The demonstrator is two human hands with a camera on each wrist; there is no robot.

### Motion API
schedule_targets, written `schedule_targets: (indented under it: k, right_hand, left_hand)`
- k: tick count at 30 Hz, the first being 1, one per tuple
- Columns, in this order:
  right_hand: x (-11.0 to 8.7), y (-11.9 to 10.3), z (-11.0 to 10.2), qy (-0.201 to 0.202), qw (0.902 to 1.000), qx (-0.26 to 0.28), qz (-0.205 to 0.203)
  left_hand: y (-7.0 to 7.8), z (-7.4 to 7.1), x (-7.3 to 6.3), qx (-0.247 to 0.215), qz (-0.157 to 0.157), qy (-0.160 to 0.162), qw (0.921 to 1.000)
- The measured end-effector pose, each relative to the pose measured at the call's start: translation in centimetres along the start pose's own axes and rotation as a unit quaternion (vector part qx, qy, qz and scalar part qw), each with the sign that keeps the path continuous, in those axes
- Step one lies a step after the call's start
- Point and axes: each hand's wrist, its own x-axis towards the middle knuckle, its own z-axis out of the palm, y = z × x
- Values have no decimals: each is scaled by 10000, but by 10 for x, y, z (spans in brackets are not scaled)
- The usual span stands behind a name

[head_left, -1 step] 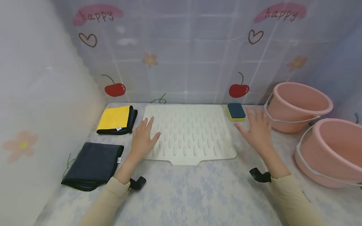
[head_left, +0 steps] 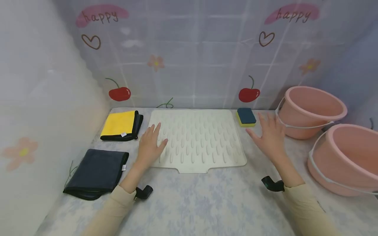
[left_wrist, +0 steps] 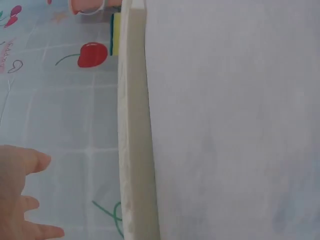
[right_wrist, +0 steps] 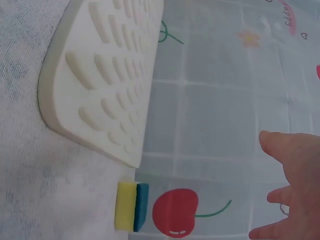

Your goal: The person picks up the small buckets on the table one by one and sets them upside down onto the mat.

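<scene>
A white washboard [head_left: 193, 168] with rows of oblong ridges lies flat at the back middle of the table, its tab facing me. My left hand [head_left: 148, 148], fingers spread, overlaps the washboard's left edge in the head view and holds nothing. Over to the right, my right hand [head_left: 270, 139] hangs with spread fingers beside the washboard, also holding nothing. Nearest to it is a sponge [head_left: 246, 116], dark blue on top and yellow below, by the board's back right corner. The right wrist view shows thumb and fingers apart from the sponge [right_wrist: 126, 206].
Left of the board lie a folded yellow cloth [head_left: 118, 124] with black edging and a folded dark grey cloth [head_left: 95, 170]. Two pink buckets [head_left: 307, 126] with white handles stand at the right. A printed curtain [head_left: 193, 59] closes off the back.
</scene>
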Motion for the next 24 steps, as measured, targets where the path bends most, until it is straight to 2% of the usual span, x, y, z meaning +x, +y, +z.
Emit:
schedule_targets:
  k: [4,8,11,14,17,20,24]
  right_hand:
    - [-12,7,-12,156,9997,179,86]
    - [-25,19,-30,334,9993,125,129]
    - [-35,32,-48,660,9977,116,138]
    - [-46,46,-68,754,9960,363,303]
    - [-59,58,-86,746,9935,574,634]
    - [-73,69,-100,905,9869,832,1047]
    - [-89,84,-112,1608,9721,993,1393]
  left_hand:
    - [-1,9,-6,-564,-242,-52,9981]
    - [-6,16,-5,-1029,-398,-22,9939]
    - [-11,22,-3,-1144,-435,21,9925]
    - [-16,27,-1,-1191,-467,101,9917]
    - [-20,31,1,-1353,-558,183,9891]
    - [-22,34,1,-1526,-671,198,9858]
    - [-23,35,1,-1645,-807,211,9828]
